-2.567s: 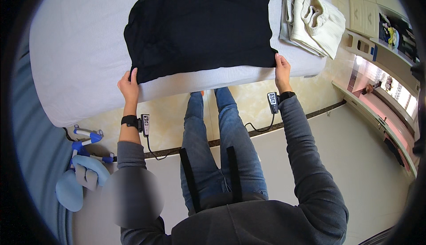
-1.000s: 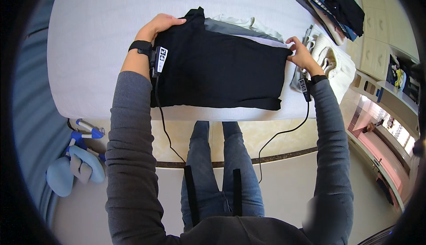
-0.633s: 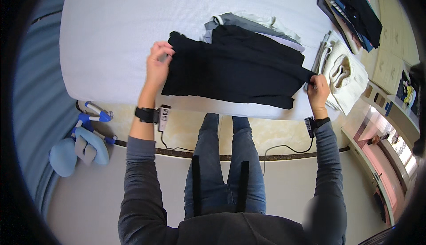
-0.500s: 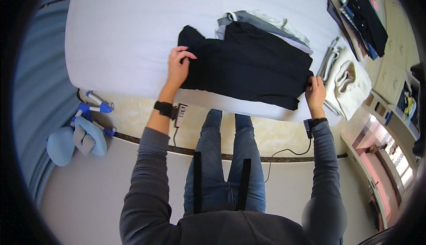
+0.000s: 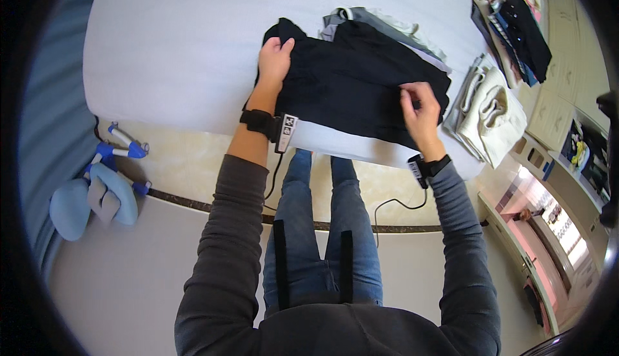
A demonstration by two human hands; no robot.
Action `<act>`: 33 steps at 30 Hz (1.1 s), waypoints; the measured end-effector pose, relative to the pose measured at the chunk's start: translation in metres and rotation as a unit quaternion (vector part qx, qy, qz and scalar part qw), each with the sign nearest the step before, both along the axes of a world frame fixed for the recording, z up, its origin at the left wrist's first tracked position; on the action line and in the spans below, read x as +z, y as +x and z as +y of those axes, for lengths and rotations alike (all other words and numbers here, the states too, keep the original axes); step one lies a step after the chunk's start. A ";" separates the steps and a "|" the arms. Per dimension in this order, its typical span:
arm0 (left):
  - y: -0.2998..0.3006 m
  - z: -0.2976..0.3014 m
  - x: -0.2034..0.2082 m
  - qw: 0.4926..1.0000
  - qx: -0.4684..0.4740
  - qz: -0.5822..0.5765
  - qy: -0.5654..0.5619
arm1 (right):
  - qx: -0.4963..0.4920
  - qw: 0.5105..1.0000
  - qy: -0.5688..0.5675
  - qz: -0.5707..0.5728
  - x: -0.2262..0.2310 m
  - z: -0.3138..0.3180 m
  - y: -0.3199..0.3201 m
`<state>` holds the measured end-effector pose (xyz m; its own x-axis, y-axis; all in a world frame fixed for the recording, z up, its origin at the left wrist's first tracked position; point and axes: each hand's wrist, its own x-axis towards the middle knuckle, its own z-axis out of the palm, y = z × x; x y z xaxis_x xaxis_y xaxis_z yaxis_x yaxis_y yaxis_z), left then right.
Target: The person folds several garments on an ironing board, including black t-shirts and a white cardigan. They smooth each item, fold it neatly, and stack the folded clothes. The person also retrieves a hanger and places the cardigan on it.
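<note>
A black garment (image 5: 348,85) lies spread across the near part of the white-covered bed, its lower edge close to the bed's front. At its upper left, beside a raised flap, my left hand (image 5: 275,62) is closed on the cloth with bent fingers. My right hand (image 5: 420,114) is over the right part of the garment, thumb and forefinger tips together at a crease in the fabric. Beneath the garment's far side, grey and white clothes (image 5: 387,24) stick out.
Folded cream trousers (image 5: 493,114) lie to the right on the bed (image 5: 174,40), with a stack of folded clothes (image 5: 522,33) beyond. A light-blue padded frame (image 5: 106,195) stands on the floor at left. Cables hang from both wrist devices.
My right hand has left the garment's right edge and moved left over its surface. My left hand has shifted up and slightly right, nearer the upper left flap.
</note>
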<state>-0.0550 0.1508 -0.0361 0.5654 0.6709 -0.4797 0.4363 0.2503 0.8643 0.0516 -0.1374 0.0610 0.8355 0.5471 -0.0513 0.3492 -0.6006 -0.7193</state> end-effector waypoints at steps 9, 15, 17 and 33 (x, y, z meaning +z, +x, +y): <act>-0.020 -0.014 -0.008 0.998 0.043 -0.031 0.040 | -0.120 0.993 -0.009 0.005 -0.045 0.143 -0.077; -0.021 -0.013 -0.035 0.969 0.062 0.061 0.230 | -0.071 0.996 0.041 -0.030 -0.052 0.116 -0.082; -0.024 -0.014 -0.038 0.970 0.017 0.123 0.211 | -0.052 0.998 -0.030 0.022 -0.053 0.102 -0.086; 0.020 0.038 -0.052 0.989 0.049 0.091 0.104 | 0.044 0.987 -0.153 0.029 -0.056 0.095 -0.076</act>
